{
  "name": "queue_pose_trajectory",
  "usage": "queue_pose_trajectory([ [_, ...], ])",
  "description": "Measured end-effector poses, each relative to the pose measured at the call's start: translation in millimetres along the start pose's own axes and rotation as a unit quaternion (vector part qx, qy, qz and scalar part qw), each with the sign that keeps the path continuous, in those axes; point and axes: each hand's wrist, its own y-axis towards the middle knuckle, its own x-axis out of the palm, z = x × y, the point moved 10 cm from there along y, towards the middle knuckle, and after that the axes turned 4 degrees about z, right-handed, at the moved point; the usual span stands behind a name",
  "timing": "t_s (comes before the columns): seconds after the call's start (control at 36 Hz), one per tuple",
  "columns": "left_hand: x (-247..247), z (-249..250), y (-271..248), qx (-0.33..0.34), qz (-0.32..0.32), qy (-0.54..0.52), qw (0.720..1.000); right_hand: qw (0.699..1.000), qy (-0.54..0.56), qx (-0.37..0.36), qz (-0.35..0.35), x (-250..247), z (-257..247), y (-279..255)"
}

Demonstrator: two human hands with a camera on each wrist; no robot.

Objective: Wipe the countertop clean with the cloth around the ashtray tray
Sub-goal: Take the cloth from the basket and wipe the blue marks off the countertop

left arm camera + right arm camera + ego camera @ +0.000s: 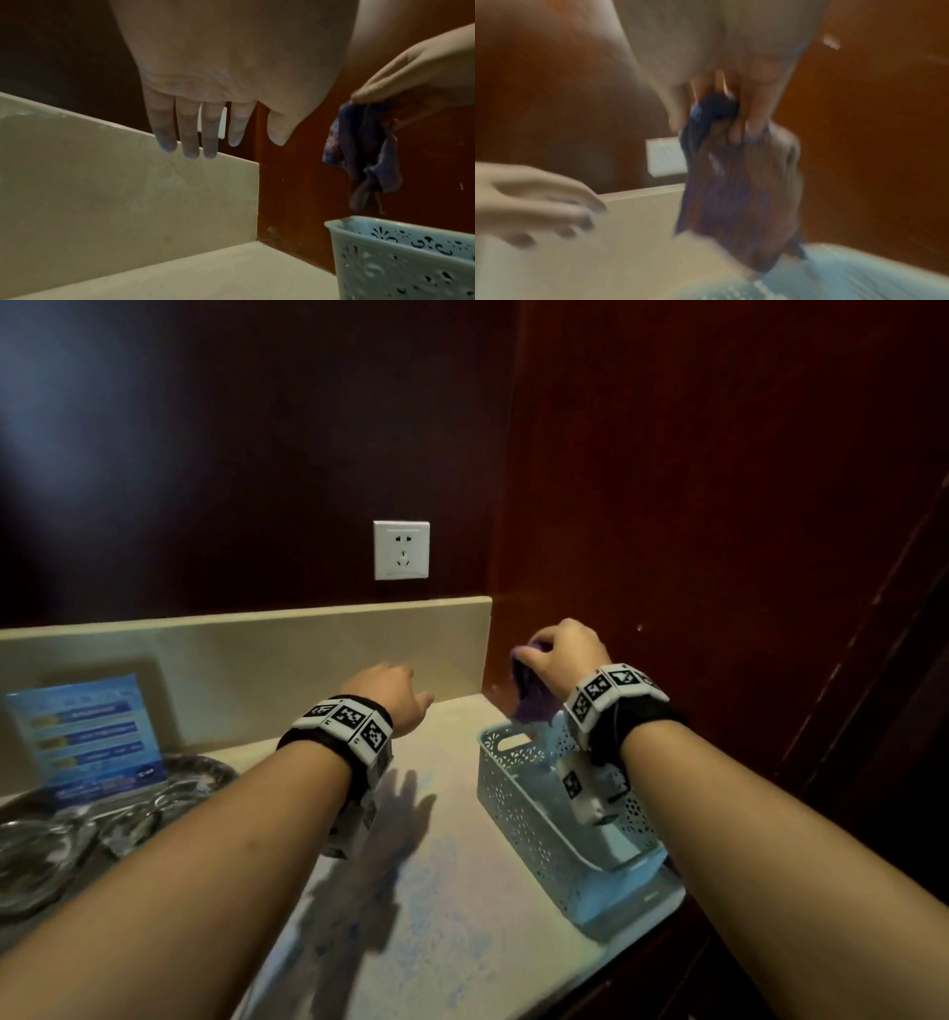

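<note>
My right hand [557, 649] grips a bunched purple cloth [531, 693], which hangs over the far end of a pale blue perforated basket [518, 809]. The left wrist view shows the cloth [365, 154] dangling just above the basket's rim [365, 222]. The right wrist view is blurred, with the cloth [734, 182] pinched in my fingers. My left hand [393, 695] hovers over the pale countertop [441, 906] with its fingers [189, 134] straight and holding nothing. The dark metal ashtray tray [169, 793] sits at the left with a glass ashtray [31, 860] on it.
A blue printed card [84, 734] leans on the beige backsplash [318, 660] behind the tray. A white wall socket [401, 550] sits above. Dark wooden walls close the back and right side. Bluish smears mark the countertop between tray and basket.
</note>
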Motion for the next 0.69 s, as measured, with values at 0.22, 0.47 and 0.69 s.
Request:
queue_pose_trajectory([
  [0.22,-31,-46,-13,-0.022,0.022,-0.004,1.000,0.981,0.091,-0.096,0.141,-49,-98,-9],
  [0.47,-22,-132,-42,-0.087,-0.002,-0.002,0.996,0.976,0.142,-0.126,0.106,1,-162,-17],
  [0.69,1,-190,-64,-0.147,-0.041,-0.006,0.988,0.988,0.116,-0.101,0.029,74,-160,3],
])
